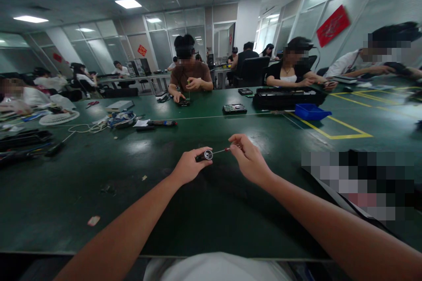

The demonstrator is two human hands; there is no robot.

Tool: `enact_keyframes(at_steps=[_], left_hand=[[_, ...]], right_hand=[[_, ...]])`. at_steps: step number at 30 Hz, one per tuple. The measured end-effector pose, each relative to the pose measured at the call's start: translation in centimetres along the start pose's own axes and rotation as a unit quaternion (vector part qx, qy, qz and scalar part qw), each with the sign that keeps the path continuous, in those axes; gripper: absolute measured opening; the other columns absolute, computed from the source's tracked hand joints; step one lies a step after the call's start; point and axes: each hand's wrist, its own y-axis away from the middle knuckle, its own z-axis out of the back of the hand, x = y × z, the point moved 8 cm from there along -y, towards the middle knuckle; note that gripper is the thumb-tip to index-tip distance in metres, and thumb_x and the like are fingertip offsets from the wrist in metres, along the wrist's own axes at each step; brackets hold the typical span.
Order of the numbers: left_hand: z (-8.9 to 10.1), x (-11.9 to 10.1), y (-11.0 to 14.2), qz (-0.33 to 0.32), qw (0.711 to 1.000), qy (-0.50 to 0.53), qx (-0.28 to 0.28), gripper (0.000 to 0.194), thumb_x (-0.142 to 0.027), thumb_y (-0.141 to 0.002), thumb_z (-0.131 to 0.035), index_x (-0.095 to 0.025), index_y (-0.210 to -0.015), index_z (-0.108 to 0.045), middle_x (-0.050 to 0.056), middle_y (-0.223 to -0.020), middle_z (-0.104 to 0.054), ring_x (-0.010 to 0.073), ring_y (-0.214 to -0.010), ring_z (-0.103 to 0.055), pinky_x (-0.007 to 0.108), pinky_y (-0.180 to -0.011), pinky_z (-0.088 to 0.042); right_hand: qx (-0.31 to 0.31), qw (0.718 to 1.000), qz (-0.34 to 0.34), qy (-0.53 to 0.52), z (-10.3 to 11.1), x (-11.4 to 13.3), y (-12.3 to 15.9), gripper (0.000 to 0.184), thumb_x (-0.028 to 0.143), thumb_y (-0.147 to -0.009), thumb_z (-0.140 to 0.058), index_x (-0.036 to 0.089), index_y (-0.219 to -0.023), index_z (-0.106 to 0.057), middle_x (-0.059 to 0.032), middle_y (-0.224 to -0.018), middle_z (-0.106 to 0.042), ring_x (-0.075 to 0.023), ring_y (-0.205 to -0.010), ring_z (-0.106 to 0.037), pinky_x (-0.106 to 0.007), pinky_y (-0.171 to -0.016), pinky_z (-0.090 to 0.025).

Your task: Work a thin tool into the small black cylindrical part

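My left hand (188,166) is closed around a small black part with a round silver ring (207,155) at its end, held just above the green table (132,193). My right hand (249,158) pinches a thin screwdriver (221,151) with a red collar. Its metal tip points left and meets the ring. Both hands hover close together over the middle of the table, arms stretched forward.
A blurred-out object (359,182) lies at my right. Farther off sit a blue bin (311,111), a long black tray (287,96), a hard drive (234,108), cables and tools (120,120) at left. Several people work across the table, one directly opposite (190,74).
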Motion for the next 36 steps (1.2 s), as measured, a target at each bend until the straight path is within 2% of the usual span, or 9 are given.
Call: enact_keyframes(at_steps=[4, 7, 10, 14, 16, 19, 21, 30, 36], left_hand=[[0.0, 0.1, 0.0, 0.004, 1.000, -0.004, 0.000, 0.043, -0.029, -0.079, -0.073, -0.029, -0.121, -0.066, 0.002, -0.118, -0.068, 0.0236, -0.113, -0.061, 0.041, -0.107, -0.040], [-0.1, 0.0, 0.0, 0.001, 1.000, -0.003, 0.002, 0.043, -0.029, -0.079, -0.073, -0.029, -0.121, -0.066, 0.002, -0.118, -0.068, 0.0232, -0.112, -0.061, 0.041, -0.107, -0.040], [-0.2, 0.0, 0.0, -0.002, 1.000, -0.009, 0.008, 0.042, -0.029, -0.080, -0.073, -0.030, -0.121, -0.066, 0.002, -0.120, -0.068, 0.0239, -0.113, -0.060, 0.042, -0.107, -0.039], [-0.1, -0.3, 0.0, -0.001, 0.999, -0.032, 0.001, 0.041, -0.027, -0.080, -0.072, -0.029, -0.121, -0.066, 0.002, -0.120, -0.068, 0.0243, -0.111, -0.060, 0.042, -0.105, -0.040], [0.0, -1.0, 0.0, -0.021, 0.998, -0.051, -0.002, 0.041, -0.027, -0.082, -0.071, -0.030, -0.122, -0.065, 0.002, -0.119, -0.068, 0.0241, -0.109, -0.060, 0.043, -0.103, -0.041], [0.2, -2.1, -0.1, -0.066, 0.995, -0.080, -0.009, 0.040, -0.027, -0.084, -0.070, -0.029, -0.123, -0.064, 0.003, -0.119, -0.067, 0.0240, -0.110, -0.058, 0.046, -0.106, -0.038], [0.3, -2.2, -0.2, -0.069, 0.994, -0.088, -0.011, 0.040, -0.026, -0.084, -0.069, -0.028, -0.123, -0.063, 0.002, -0.120, -0.067, 0.0237, -0.112, -0.057, 0.046, -0.107, -0.035], [0.3, -1.8, -0.1, -0.012, 0.995, -0.103, 0.010, 0.040, -0.031, -0.084, -0.069, -0.029, -0.124, -0.064, 0.003, -0.115, -0.068, 0.0245, -0.105, -0.059, 0.048, -0.106, -0.035], [0.4, -1.8, 0.0, -0.002, 0.994, -0.107, 0.007, 0.040, -0.032, -0.083, -0.070, -0.029, -0.122, -0.065, 0.004, -0.113, -0.069, 0.0247, -0.103, -0.061, 0.046, -0.105, -0.037]], right_hand=[[0.026, 0.999, -0.021, 0.009, -0.3, -0.2, -0.1, 0.022, 0.035, -0.097, -0.041, 0.021, -0.094, -0.058, -0.0005, -0.072, -0.061, -0.0168, -0.065, -0.058, -0.029, -0.060, -0.041], [0.019, 1.000, -0.020, 0.014, -0.2, -0.3, -0.1, 0.022, 0.034, -0.097, -0.041, 0.022, -0.100, -0.058, -0.0006, -0.072, -0.061, -0.0163, -0.062, -0.056, -0.029, -0.058, -0.040], [-0.004, 0.999, -0.024, -0.028, 0.0, -0.5, 0.0, 0.018, 0.031, -0.093, -0.048, 0.021, -0.106, -0.055, -0.0023, -0.080, -0.064, -0.0173, -0.069, -0.060, -0.030, -0.063, -0.044], [-0.006, 0.991, -0.063, -0.118, -0.4, -1.5, -0.4, 0.021, 0.038, -0.090, -0.053, 0.020, -0.094, -0.060, -0.0051, -0.085, -0.066, -0.0194, -0.078, -0.063, -0.034, -0.073, -0.050], [-0.018, 0.972, -0.117, -0.204, -0.7, -2.8, -0.7, 0.024, 0.042, -0.089, -0.053, 0.019, -0.090, -0.061, -0.0052, -0.082, -0.065, -0.0190, -0.076, -0.063, -0.036, -0.074, -0.051], [-0.027, 0.895, -0.252, -0.367, -1.9, -5.5, -0.5, 0.025, 0.044, -0.086, -0.056, 0.019, -0.081, -0.058, -0.0022, -0.068, -0.059, -0.0162, -0.061, -0.058, -0.036, -0.068, -0.054], [-0.044, 0.867, -0.283, -0.407, -2.2, -6.4, -0.4, 0.024, 0.042, -0.083, -0.061, 0.020, -0.078, -0.058, -0.0005, -0.065, -0.056, -0.0145, -0.059, -0.055, -0.033, -0.064, -0.054], [-0.050, 0.945, -0.155, -0.284, -1.3, -4.6, -0.6, 0.027, 0.046, -0.085, -0.059, 0.020, -0.088, -0.060, -0.0029, -0.080, -0.064, -0.0165, -0.071, -0.062, -0.036, -0.071, -0.053], [-0.038, 0.966, -0.123, -0.224, -1.1, -4.0, -0.6, 0.027, 0.045, -0.090, -0.053, 0.019, -0.093, -0.059, -0.0044, -0.084, -0.066, -0.0176, -0.074, -0.064, -0.036, -0.073, -0.052]])
